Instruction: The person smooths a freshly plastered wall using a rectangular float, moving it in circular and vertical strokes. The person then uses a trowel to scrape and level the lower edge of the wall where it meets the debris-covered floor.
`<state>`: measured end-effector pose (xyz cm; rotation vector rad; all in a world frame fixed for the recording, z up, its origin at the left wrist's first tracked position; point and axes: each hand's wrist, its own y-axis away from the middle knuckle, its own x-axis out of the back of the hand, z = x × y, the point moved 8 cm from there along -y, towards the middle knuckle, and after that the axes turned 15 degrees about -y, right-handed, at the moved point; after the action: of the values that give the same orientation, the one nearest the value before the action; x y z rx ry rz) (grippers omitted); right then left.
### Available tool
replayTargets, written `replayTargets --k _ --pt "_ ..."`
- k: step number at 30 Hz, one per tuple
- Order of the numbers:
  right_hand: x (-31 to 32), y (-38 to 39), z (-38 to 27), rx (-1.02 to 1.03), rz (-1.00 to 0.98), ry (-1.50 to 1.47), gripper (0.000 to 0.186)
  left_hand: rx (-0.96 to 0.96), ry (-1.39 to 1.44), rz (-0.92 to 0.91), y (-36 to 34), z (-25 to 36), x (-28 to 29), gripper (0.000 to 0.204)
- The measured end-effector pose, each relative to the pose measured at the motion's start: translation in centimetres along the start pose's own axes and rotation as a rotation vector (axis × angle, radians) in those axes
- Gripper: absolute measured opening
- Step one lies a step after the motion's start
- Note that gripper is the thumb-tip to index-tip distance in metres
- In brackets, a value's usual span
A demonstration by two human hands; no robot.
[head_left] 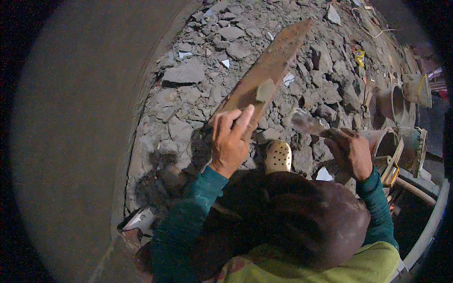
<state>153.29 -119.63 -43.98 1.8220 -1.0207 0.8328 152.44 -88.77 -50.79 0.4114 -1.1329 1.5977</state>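
Observation:
My left hand (231, 141) grips the near end of a long brown wooden plank (255, 85), thumb and fingers bent over it. The plank slants away to the upper right above the rubble, and its far end narrows to a point. A small pale greenish-grey patch or lump (266, 90) shows on its face, just beyond my thumb. To the right, my right hand (354, 151) is closed round the handle of a flat-ended hand tool (306, 121). The tool's greyish end points left toward the plank, apart from it. Blur hides its exact kind.
Broken grey rubble (184, 73) covers the ground ahead, with white shards among it. A smooth grey surface (80, 118) runs along the left. Buckets (417, 89) and a wooden handle (415, 189) lie at the right. My cream perforated clog (278, 156) rests between my hands.

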Motion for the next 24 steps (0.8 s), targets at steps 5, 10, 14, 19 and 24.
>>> replayTargets --k 5,10,14,19,24 --pt "3.0 1.3 0.6 -0.055 0.319 -0.460 0.032 0.130 0.133 -0.018 -1.6 -1.4 0.8 0.041" --pt "1.2 -0.6 1.6 -0.061 0.392 -0.569 0.028 0.538 0.493 0.020 -3.6 -2.1 2.6 0.042" --pt "0.8 0.1 3.7 -0.073 0.625 -0.932 0.030 0.930 0.913 -0.064 -1.2 -4.0 -1.6 0.054" --pt "0.1 -3.8 1.4 -0.027 0.579 -1.026 0.033 1.001 0.824 -0.205 2.4 -5.2 -9.4 0.060" --pt "-1.7 -8.2 -7.3 0.047 0.234 -1.061 0.041 1.131 1.283 -0.256 8.9 -6.3 -18.3 0.075"
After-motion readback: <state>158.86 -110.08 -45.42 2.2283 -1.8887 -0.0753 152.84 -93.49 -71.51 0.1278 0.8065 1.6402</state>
